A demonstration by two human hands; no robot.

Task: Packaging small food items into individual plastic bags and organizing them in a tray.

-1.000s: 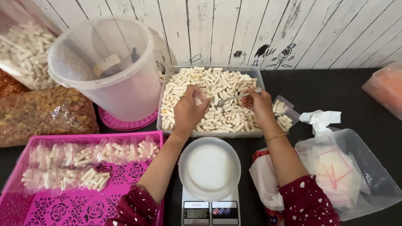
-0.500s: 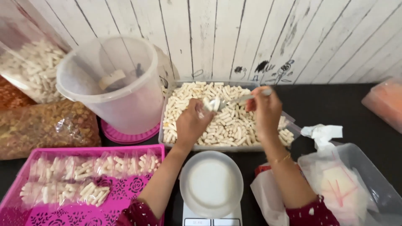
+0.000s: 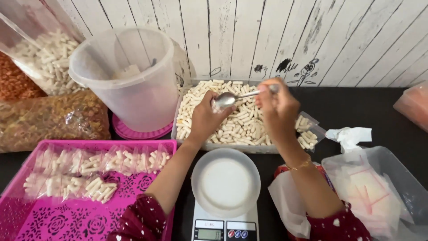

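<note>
The right hand [image 3: 277,107] pinches the handle of a shiny metal spoon [image 3: 232,98], fingers closed around it, and holds it level above the clear rectangular plastic tub of pale stick-shaped snacks [image 3: 232,120]. The spoon's bowl points toward the left hand [image 3: 206,117], which hovers over the same tub with its fingers curled narrow; I cannot tell whether they grip anything. Just in front of the tub sits a white round dish on a small digital kitchen scale [image 3: 225,183]. To the tub's left stands a translucent plastic bucket [image 3: 129,78] on a pink lid. Front-left of the tub lies a pink perforated tray [image 3: 84,214] bearing small sealed bags of the snacks [image 3: 96,172]. To the tub's right-front rests a clear container of empty plastic bags [image 3: 370,192].
</note>
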